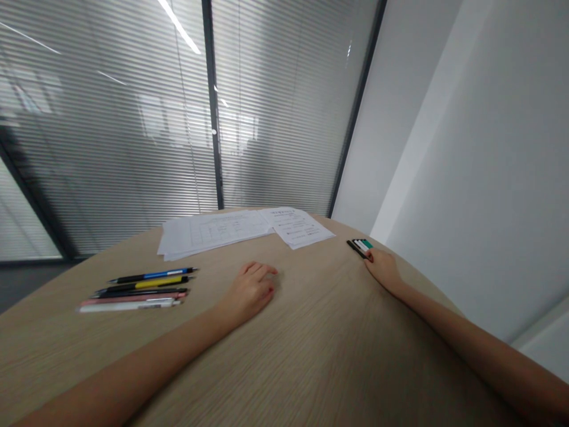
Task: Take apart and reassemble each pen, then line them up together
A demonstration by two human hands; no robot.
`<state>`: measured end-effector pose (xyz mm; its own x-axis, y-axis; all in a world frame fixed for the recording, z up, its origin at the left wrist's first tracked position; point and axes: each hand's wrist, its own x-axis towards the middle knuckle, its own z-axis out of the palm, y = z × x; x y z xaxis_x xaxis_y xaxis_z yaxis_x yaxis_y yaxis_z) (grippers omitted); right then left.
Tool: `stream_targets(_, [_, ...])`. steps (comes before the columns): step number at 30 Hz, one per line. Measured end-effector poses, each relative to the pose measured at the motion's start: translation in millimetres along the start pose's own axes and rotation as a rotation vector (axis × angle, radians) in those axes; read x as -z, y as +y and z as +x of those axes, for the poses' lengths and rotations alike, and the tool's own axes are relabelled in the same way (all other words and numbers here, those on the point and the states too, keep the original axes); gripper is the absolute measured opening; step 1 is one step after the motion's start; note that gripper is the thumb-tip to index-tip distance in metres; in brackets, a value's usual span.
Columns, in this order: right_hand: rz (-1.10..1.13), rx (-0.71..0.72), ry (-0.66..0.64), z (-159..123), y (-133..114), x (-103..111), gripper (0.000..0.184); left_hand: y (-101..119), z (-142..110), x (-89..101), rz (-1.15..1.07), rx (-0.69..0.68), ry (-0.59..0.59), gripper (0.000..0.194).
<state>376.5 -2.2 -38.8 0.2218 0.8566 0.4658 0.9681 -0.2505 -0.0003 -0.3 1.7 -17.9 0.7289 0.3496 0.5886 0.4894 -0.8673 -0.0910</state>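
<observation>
The left hand point(254, 289) lies loosely curled near pens point(144, 285); the right hand point(384, 267) (grip unclear) touches 1 narrow dark item point(356, 249).

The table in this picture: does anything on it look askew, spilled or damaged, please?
Nothing looks spilled or damaged. The right-hand sheet looks a little askew: it lies at an angle to the paper stack on its left. The pens at left lie roughly side by side.
</observation>
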Motion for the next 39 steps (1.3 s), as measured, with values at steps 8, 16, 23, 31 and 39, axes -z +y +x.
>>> stream_targets(8, [-0.056,-0.002,0.003,0.2,1.6,1.2,0.019,-0.9,0.7,-1.9,-0.012,-0.007,0.006,0.012])
stream_targets(16, [-0.087,0.002,0.002,-1.2,1.7,2.2,0.02,0.9,0.9,0.3,-0.037,-0.036,0.002,0.011])
stream_targets(23, [-0.097,0.0,0.008,0.2,1.9,2.0,0.02,2.4,0.3,1.8,-0.044,-0.037,-0.017,0.012])
stream_targets(31, [-0.116,0.001,0.017,-2.4,1.1,4.7,0.019,1.7,1.6,1.4,-0.031,-0.051,-0.014,0.015])
stream_targets(39, [-0.137,0.001,0.014,-2.3,-0.3,5.7,0.02,1.2,0.8,-0.1,-0.036,-0.051,-0.013,0.012])
